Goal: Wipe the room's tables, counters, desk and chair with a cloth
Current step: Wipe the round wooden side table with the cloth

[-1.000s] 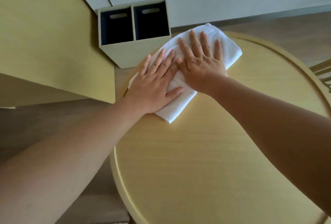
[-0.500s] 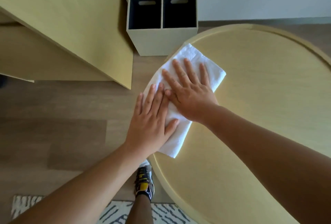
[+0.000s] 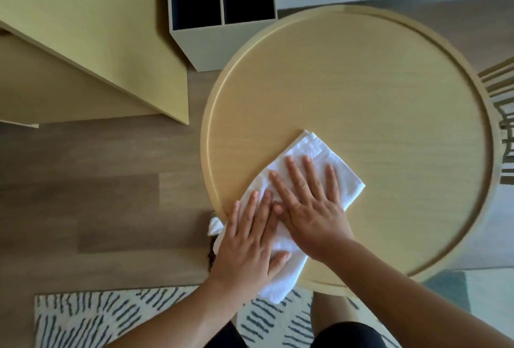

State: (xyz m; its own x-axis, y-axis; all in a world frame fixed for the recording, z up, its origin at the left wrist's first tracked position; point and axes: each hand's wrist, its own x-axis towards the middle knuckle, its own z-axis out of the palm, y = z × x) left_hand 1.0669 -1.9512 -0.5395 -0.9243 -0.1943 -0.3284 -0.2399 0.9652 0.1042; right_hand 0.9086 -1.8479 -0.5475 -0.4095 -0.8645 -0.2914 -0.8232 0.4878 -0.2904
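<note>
A folded white cloth [image 3: 311, 150] lies on the near left part of a round pale wooden table [image 3: 375, 91] with a raised rim. Its near end hangs over the table's edge. My left hand [image 3: 250, 239] presses flat on the cloth's near left end, fingers straight, right at the rim. My right hand [image 3: 308, 205] presses flat on the cloth's middle, fingers spread, its thumb side touching my left fingers.
A pale wooden desk [image 3: 83, 41] stands at the left. A two-slot bin [image 3: 222, 8] with dark inserts sits on the floor behind the table. A slatted chair [image 3: 503, 125] shows at the right edge. A patterned rug [image 3: 111, 317] lies under my legs.
Both hands have drawn the cloth from the table's far left edge along the left side toward me. The cloth's near end now hangs over the near rim.
</note>
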